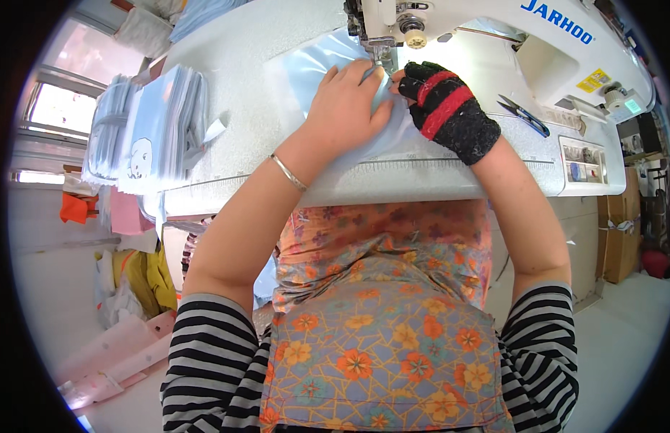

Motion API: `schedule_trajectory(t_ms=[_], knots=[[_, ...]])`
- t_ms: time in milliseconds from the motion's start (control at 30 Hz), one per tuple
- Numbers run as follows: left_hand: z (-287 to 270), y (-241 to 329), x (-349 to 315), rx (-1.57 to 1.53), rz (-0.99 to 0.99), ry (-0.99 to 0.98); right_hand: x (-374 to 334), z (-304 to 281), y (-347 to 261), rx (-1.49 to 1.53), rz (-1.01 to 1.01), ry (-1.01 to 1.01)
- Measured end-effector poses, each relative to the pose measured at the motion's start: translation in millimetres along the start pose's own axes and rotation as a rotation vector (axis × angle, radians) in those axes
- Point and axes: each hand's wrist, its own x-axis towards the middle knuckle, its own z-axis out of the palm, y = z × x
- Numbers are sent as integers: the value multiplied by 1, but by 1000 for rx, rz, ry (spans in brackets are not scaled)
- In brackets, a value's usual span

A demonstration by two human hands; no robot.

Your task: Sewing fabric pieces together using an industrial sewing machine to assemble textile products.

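A pale blue and clear plastic sheet lies on the sewing table under the presser foot of a white sewing machine. My left hand is bare and rests flat on the sheet, fingers spread toward the foot. Just right of the foot is my right hand, in a black fingerless glove with red stripes. Its thumb and fingers are pinched together on the sheet's edge. The needle and the fingertips close to it are partly hidden.
Stacked blue and clear plastic pieces stand at the table's left. To the right, thread snips lie beneath the machine arm, near a small parts tray set in the tabletop. A printed ruler runs along the front edge.
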Motion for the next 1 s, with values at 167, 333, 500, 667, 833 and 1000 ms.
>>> schedule_trajectory(t_ms=[167,333,500,667,833,1000], knots=[[-3,3,-5,39,-35,-45,0,-5,-5,23,-4,-43],[-9,-2,-6,39,-7,-49,0,-8,-10,15,-51,-27],[-10,-19,-5,-81,23,-81,3,-14,-15,51,-28,-79],[-24,-46,-11,33,-93,-79,-1,-20,-15,113,-78,-58],[-36,-66,-22,101,-141,-72,-4,-22,-2,8,82,15],[-34,-68,-18,162,-84,-63,0,-25,-21,92,-67,0]])
